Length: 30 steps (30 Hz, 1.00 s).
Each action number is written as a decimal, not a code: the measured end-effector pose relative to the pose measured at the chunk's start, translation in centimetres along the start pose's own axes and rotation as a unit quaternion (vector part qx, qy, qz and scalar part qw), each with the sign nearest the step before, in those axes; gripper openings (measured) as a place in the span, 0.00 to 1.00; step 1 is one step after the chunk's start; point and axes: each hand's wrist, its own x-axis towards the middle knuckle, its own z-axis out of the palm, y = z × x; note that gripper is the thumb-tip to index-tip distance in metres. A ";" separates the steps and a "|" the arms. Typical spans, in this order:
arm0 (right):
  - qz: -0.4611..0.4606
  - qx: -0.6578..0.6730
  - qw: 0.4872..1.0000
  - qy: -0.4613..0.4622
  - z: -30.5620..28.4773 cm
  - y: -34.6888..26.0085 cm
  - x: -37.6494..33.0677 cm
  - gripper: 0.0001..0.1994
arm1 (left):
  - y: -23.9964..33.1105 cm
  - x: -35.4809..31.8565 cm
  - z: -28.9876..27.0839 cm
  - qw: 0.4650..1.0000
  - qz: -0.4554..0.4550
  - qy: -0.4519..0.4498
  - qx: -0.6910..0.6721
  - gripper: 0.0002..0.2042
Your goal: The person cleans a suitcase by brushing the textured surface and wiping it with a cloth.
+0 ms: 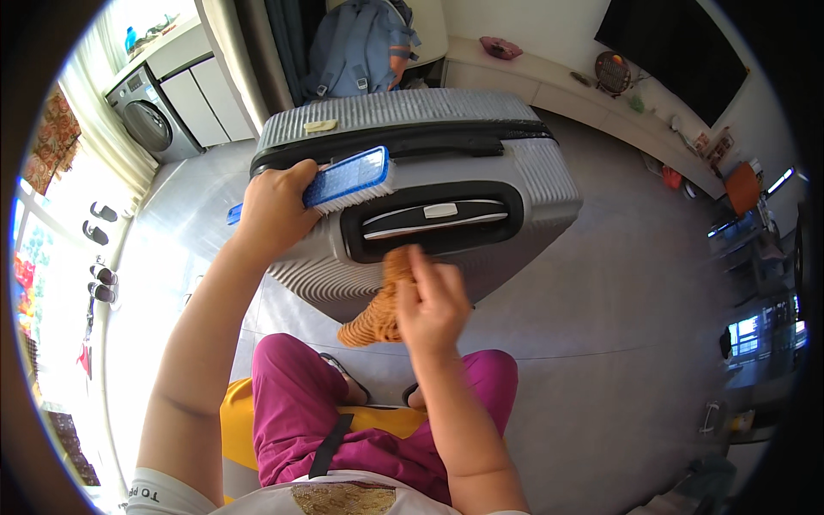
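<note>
A silver-grey ribbed suitcase (pixel 549 202) stands upright on the floor in front of my knees. Its black recessed handle with a silver grip (pixel 436 219) faces me. At the suitcase's left top edge, my left hand (pixel 279 202) is closed around a blue scrubbing brush (pixel 348 178), white bristles turned down toward the shell. Just below the handle recess, my right hand (pixel 433 305) pinches a bunched orange-brown ribbed cloth (pixel 378 319), whose loose end hangs to the left. The right hand is slightly blurred. Whether the cloth touches the shell, I cannot tell.
I sit on a yellow seat (pixel 239 425). Behind the suitcase rests a blue-grey backpack (pixel 356 51). A low white cabinet (pixel 549 86) runs along the far right wall under a dark television (pixel 674 47). At far left are a washing machine (pixel 148 120) and several shoes (pixel 103 283).
</note>
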 end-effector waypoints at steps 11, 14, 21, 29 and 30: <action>0.156 -0.015 0.983 0.096 -2.9 5.2 -0.8 0.20 | 0.3 0.0 0.1 1.000 -0.011 0.005 0.009 0.14; 0.160 -0.008 0.982 0.096 -2.0 3.2 -0.4 0.23 | 0.3 -0.2 0.2 1.000 -0.017 0.011 0.010 0.14; 0.251 0.078 0.961 0.091 0.4 1.1 0.4 0.34 | 0.0 0.0 0.5 1.000 -0.013 0.004 0.011 0.14; 0.328 0.178 0.923 0.097 0.2 0.2 0.9 0.33 | -0.2 -0.1 0.6 1.000 -0.001 0.006 0.010 0.16; 0.328 0.186 0.921 0.099 0.4 0.0 1.0 0.33 | -0.2 -0.2 0.7 1.000 -0.003 0.007 0.009 0.16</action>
